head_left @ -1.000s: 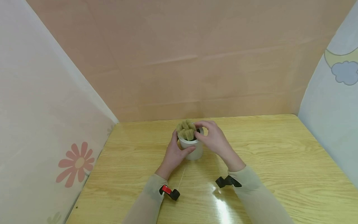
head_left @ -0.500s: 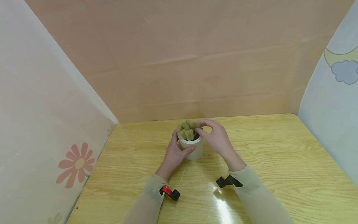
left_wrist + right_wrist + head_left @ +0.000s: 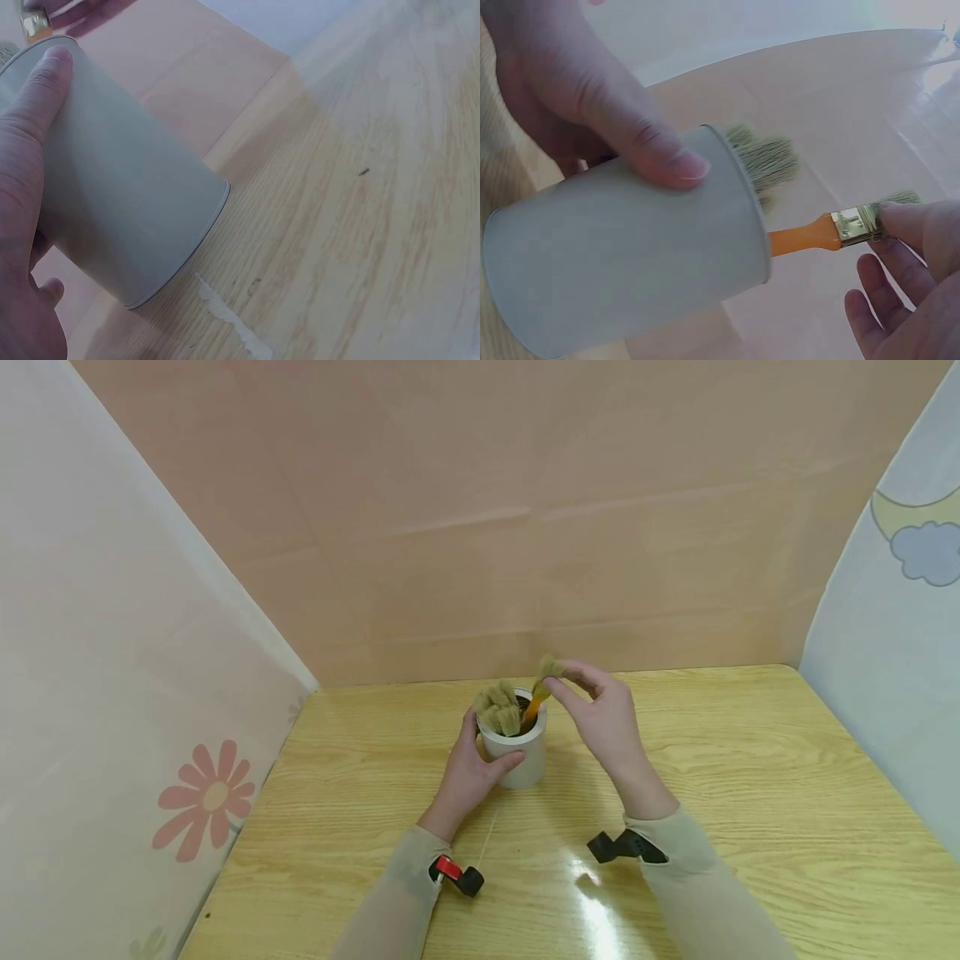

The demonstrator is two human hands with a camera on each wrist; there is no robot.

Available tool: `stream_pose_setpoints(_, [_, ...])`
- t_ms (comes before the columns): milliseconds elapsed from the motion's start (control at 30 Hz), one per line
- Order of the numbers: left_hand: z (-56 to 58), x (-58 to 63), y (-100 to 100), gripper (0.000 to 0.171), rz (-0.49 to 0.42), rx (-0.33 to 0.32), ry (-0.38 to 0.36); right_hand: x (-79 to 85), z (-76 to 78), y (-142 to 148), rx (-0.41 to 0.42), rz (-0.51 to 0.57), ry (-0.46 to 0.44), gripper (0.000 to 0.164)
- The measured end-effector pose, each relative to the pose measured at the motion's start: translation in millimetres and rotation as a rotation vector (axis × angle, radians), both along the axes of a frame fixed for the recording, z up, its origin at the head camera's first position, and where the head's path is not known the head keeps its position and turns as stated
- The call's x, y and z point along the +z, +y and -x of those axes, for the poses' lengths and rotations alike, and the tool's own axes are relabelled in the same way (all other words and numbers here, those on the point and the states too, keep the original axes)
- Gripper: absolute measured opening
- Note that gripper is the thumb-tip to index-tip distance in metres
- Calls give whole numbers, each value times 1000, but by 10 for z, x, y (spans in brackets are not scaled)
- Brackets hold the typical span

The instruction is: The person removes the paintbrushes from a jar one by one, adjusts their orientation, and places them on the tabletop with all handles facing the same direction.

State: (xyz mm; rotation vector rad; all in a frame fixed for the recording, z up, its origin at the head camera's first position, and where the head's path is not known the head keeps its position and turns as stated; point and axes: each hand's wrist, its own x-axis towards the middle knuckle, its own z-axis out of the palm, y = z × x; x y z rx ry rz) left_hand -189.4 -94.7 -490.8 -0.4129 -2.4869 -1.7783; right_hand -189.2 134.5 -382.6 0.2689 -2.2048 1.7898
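Note:
A light grey cylindrical canister [image 3: 519, 766] stands on the table with several bristle-up brushes [image 3: 498, 707] in its left part. My left hand [image 3: 468, 773] grips the canister from its left side, thumb across the front, as the left wrist view also shows. With thumb and fingers my right hand [image 3: 602, 714] pinches the bristle end of one paintbrush [image 3: 821, 232], at the right rim. That paintbrush has an orange handle and a metal ferrule; it is partly drawn out, its lower handle hidden inside the canister.
The wood-grain table [image 3: 750, 793] reaches back to a pinkish-tan wall covering [image 3: 525, 527]. White panels flank it, the left one with a flower print [image 3: 206, 800]. A pale torn strip [image 3: 229, 319] lies on the tabletop near the canister's base.
My right hand has risen and shifted right, lifting one paintbrush so that its orange handle now shows above the rim. My left hand and the canister have stayed in place.

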Motion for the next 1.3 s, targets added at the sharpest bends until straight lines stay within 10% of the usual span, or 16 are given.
stream_pose_setpoints(400, [-3, 1, -21, 109, -1, 6, -6, 236, -98, 108, -60, 301, 217, 21])
stream_pose_setpoints(700, [4, -5, -14, 110, -11, 13, -12, 279, -83, 329, -84, 428, 221, 20])
stream_pose_setpoints(933, [36, -3, 6, 111, -8, 17, -2, 191, -56, 488, -92, 308, 129, 22])
stream_pose_setpoints(1300, [49, 1, 33, 110, 11, 20, -4, -128, 17, 840, 31, -174, -219, 41])
